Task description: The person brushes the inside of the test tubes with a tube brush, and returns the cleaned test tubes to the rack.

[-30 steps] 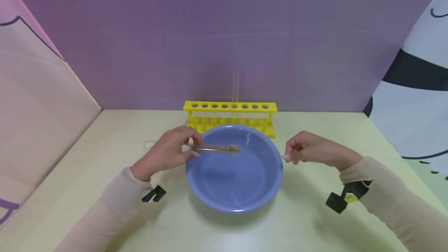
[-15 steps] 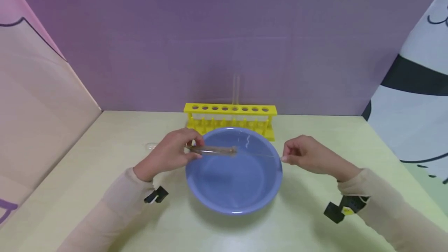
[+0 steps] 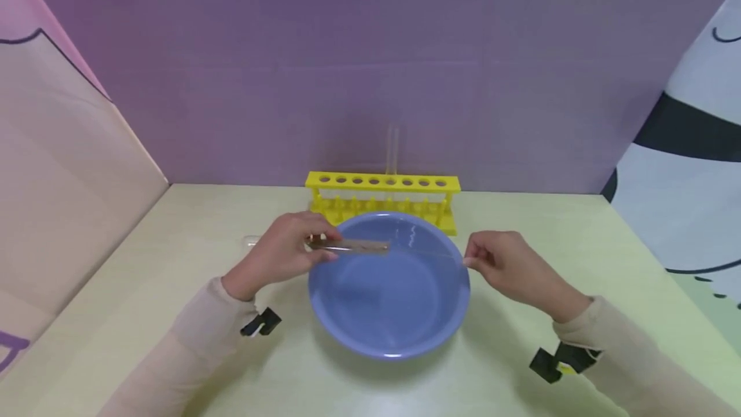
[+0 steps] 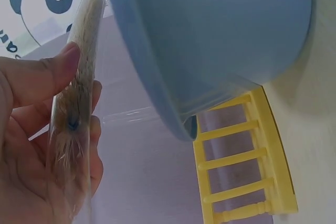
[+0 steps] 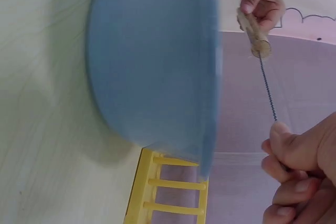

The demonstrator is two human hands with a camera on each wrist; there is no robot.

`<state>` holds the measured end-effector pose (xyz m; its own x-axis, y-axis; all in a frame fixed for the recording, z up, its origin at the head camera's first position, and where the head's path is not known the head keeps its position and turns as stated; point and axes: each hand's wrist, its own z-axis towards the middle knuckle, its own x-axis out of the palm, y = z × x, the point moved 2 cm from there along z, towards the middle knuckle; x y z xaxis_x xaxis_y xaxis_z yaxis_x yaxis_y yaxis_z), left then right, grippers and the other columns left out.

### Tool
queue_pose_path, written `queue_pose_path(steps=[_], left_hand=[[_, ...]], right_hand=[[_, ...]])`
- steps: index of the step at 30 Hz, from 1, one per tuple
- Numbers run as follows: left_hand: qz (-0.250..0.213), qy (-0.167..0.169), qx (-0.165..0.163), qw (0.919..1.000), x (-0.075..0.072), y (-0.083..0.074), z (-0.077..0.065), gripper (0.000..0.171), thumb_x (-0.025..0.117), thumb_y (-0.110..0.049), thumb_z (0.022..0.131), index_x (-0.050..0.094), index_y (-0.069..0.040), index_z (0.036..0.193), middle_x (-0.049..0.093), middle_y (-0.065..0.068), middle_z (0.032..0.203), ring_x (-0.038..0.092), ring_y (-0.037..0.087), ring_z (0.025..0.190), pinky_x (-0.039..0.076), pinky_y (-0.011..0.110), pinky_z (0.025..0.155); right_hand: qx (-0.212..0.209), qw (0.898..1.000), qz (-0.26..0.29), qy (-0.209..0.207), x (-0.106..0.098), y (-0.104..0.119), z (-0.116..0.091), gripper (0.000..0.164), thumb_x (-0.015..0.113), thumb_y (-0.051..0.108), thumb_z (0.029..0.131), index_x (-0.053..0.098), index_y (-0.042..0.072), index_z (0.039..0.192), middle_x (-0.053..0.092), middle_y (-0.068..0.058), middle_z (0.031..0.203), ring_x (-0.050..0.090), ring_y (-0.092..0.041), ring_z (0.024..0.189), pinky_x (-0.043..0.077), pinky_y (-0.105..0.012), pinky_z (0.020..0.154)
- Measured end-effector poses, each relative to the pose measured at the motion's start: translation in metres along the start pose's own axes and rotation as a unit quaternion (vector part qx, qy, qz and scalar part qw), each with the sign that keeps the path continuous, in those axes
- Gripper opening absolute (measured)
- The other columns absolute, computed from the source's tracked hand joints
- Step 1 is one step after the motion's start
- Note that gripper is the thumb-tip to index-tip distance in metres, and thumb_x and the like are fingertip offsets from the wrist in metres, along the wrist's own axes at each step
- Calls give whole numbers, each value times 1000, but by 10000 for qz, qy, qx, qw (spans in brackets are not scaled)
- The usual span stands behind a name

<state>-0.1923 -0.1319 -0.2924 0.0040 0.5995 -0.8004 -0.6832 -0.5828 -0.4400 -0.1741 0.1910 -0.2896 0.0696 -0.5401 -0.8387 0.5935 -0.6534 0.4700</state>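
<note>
In the head view, my left hand (image 3: pixel 280 253) grips a clear glass test tube (image 3: pixel 361 247) lying level above the blue basin (image 3: pixel 389 304), its mouth toward the right. A rounded glass end (image 3: pixel 251 241) shows on the far side of that hand. Inside the tube sits a test tube brush, its bristles (image 4: pixel 71 100) pressed against the glass in the left wrist view. From the mouth runs the brush's thin twisted wire handle (image 5: pixel 267 88), pinched between thumb and fingers of my right hand (image 3: pixel 512 269) near the basin's right rim.
Behind the basin stands a yellow test tube rack (image 3: pixel 382 183) with a row of holes. One clear test tube (image 3: pixel 392 150) rises upright from it. A purple backdrop (image 3: pixel 370 69) closes off the table's back edge.
The right hand has moved slightly left and down, still pinching the wire. The left hand has shifted a little right and keeps the tube level over the basin.
</note>
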Motion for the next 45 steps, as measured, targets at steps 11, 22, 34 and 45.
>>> queue_pose_path(steps=[11,22,34,45], left_hand=[[68,397,-35,9992,2,-9,9,17,75,-10,80,74,-7,97,69,-2,87,51,9,68,46,23,59],[11,964,-104,9953,2,-13,13,16,67,-12,87,71,-4,101,67,-1,83,49,8,64,43,22,55],[-235,1325,-254,9906,1,-17,16,16,61,-10,91,71,-2,102,68,1,83,50,8,64,44,22,57],[-653,1704,-359,9826,5,-17,22,17,56,-7,94,70,-3,102,66,1,80,50,8,64,44,22,57]], right_hand=[[-1123,9837,-645,-1248,4,1,-3,30,78,-8,67,56,13,71,49,10,66,40,-1,59,38,-20,51],[-2023,9535,-1335,-1793,10,6,1,45,35,40,99,56,8,75,52,4,69,50,-11,63,47,-30,57],[-2910,9077,-2144,-2129,18,8,4,42,32,21,103,55,4,72,47,-1,66,43,-16,58,39,-28,50],[-3411,8683,-2497,-2595,24,6,4,34,37,10,101,56,1,74,43,-3,64,38,-16,54,30,-26,48]])
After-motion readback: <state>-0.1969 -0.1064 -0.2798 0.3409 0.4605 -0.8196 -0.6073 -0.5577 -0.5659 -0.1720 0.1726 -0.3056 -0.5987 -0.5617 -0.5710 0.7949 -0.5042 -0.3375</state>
